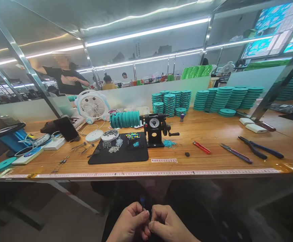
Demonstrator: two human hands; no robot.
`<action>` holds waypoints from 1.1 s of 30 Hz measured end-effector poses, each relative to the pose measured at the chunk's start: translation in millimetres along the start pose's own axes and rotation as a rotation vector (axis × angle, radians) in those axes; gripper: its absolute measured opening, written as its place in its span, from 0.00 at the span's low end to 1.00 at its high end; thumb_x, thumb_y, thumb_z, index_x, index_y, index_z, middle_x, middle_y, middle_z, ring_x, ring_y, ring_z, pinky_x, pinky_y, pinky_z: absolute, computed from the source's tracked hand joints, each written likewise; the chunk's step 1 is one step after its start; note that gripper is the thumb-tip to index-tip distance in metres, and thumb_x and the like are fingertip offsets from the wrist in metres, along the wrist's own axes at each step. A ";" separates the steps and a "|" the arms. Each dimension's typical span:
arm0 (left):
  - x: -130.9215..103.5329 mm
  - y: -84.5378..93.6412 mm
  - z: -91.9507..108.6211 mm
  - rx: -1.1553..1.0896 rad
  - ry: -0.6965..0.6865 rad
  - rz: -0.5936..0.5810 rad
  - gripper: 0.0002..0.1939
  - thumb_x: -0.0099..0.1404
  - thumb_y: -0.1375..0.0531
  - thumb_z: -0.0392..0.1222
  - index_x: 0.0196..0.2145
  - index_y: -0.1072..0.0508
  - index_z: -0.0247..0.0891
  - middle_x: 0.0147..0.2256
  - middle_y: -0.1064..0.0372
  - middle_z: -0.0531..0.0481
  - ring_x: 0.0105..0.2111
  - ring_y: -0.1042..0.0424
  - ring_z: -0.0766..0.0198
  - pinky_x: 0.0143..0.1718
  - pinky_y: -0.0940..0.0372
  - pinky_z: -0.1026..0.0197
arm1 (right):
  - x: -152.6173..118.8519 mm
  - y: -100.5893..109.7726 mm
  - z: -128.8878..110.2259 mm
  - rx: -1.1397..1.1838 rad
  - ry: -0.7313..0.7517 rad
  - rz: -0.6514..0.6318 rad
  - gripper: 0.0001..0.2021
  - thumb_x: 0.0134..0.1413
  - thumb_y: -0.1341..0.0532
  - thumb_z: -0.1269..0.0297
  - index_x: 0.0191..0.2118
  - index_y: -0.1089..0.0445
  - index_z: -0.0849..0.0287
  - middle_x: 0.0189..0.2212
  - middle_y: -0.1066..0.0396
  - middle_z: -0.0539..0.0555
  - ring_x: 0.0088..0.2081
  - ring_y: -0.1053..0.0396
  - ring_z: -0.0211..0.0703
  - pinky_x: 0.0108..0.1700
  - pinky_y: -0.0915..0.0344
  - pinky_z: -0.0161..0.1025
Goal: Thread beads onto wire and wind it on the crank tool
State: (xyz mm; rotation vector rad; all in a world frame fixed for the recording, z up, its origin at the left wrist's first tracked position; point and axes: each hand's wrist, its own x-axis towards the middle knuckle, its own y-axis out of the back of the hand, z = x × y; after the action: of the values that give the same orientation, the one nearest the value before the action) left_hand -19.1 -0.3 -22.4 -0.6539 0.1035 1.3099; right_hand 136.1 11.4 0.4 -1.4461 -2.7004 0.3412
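Below the table's front edge, over my lap, my two hands are close together with their fingertips nearly touching. My left hand (pixel 132 222) is closed in a pinch, and a small dark blue piece (pixel 142 200) rises above its fingers; its kind is unclear. My right hand (pixel 166 222) pinches with thumb and forefinger beside it, and what lies between those fingers is too small to name. On the table ahead sits a black mat (pixel 118 158) with little piles of beads and small metal parts. Behind it stands a black hand-crank winder (pixel 154 132) carrying several teal spools (pixel 126 119).
Stacks of teal spools (pixel 224 99) line the back. On the right lie a red-handled tool (pixel 201 147), tweezers-like cutters (pixel 236 153) and pliers (pixel 259 147). A measuring tape (pixel 141 175) runs along the front edge. A white fan (pixel 92 106) and phone (pixel 66 128) stand left. People are beyond.
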 end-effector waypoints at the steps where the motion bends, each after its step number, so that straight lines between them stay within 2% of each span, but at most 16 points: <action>1: -0.7 0.7 -0.4 -0.028 0.010 -0.023 0.25 0.42 0.29 0.53 0.23 0.39 0.36 0.16 0.33 0.55 0.14 0.35 0.72 0.14 0.46 0.72 | -0.6 1.3 1.2 0.022 0.002 0.002 0.07 0.40 0.45 0.70 0.17 0.42 0.58 0.17 0.31 0.50 0.24 0.33 0.39 0.28 0.41 0.33; 7: -6.9 2.4 8.3 -0.182 0.054 -0.183 0.20 0.46 0.29 0.48 0.27 0.33 0.34 0.22 0.31 0.53 0.19 0.30 0.69 0.18 0.40 0.71 | -0.7 11.8 20.4 0.194 -0.068 0.008 0.11 0.39 0.38 0.61 0.19 0.41 0.60 0.17 0.34 0.50 0.22 0.38 0.36 0.28 0.45 0.34; 9: -9.1 2.2 12.8 -0.183 0.076 -0.201 0.18 0.48 0.30 0.47 0.29 0.31 0.33 0.24 0.30 0.52 0.22 0.28 0.67 0.20 0.37 0.70 | -0.5 14.4 28.0 0.204 -0.107 0.025 0.13 0.38 0.37 0.59 0.18 0.41 0.60 0.16 0.37 0.47 0.20 0.42 0.34 0.26 0.47 0.33; 11: -10.0 2.0 14.6 -0.133 0.088 -0.168 0.18 0.48 0.30 0.46 0.29 0.31 0.33 0.24 0.29 0.50 0.23 0.27 0.65 0.19 0.37 0.70 | -0.8 15.5 33.0 0.196 -0.127 0.024 0.13 0.39 0.37 0.58 0.19 0.40 0.60 0.16 0.38 0.47 0.19 0.44 0.33 0.25 0.48 0.32; 16: -5.7 1.3 7.2 0.056 0.018 -0.032 0.21 0.43 0.28 0.48 0.24 0.34 0.35 0.18 0.30 0.51 0.17 0.31 0.67 0.11 0.43 0.72 | -2.3 12.6 29.8 0.058 -0.061 -0.028 0.08 0.44 0.42 0.65 0.20 0.39 0.61 0.21 0.30 0.53 0.24 0.37 0.37 0.28 0.45 0.34; 20: -2.0 -0.7 1.3 0.086 -0.030 0.006 0.25 0.42 0.30 0.55 0.22 0.38 0.36 0.14 0.33 0.54 0.14 0.36 0.72 0.13 0.44 0.72 | -4.2 8.5 18.5 -0.084 -0.014 -0.030 0.08 0.43 0.44 0.67 0.18 0.41 0.59 0.20 0.31 0.51 0.23 0.40 0.35 0.27 0.46 0.32; 25: -1.9 -2.6 -2.1 0.077 -0.070 0.078 0.26 0.41 0.30 0.58 0.21 0.39 0.37 0.16 0.33 0.54 0.15 0.34 0.70 0.14 0.44 0.71 | -5.7 6.1 9.2 -0.231 -0.039 0.048 0.08 0.39 0.46 0.67 0.16 0.44 0.59 0.17 0.36 0.49 0.21 0.44 0.35 0.25 0.48 0.33; 30: -3.8 -5.3 -1.4 0.060 -0.061 0.146 0.29 0.36 0.30 0.60 0.20 0.39 0.36 0.16 0.33 0.55 0.14 0.36 0.71 0.13 0.45 0.70 | -4.3 6.5 8.5 -0.220 -0.022 0.031 0.08 0.39 0.46 0.65 0.16 0.43 0.59 0.17 0.37 0.49 0.22 0.45 0.35 0.26 0.49 0.33; 33: -5.3 -8.3 1.3 0.056 -0.064 0.148 0.29 0.36 0.30 0.61 0.20 0.39 0.36 0.15 0.34 0.55 0.13 0.36 0.72 0.13 0.46 0.71 | -3.8 8.8 11.6 -0.185 -0.020 0.019 0.08 0.40 0.45 0.65 0.17 0.42 0.59 0.17 0.37 0.49 0.22 0.46 0.34 0.25 0.49 0.33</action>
State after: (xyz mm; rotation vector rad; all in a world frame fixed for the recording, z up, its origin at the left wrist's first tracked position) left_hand -13.4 -5.0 -15.8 -0.5642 0.1382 1.4642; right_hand 143.5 11.0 -12.6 -1.5214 -2.8008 0.1090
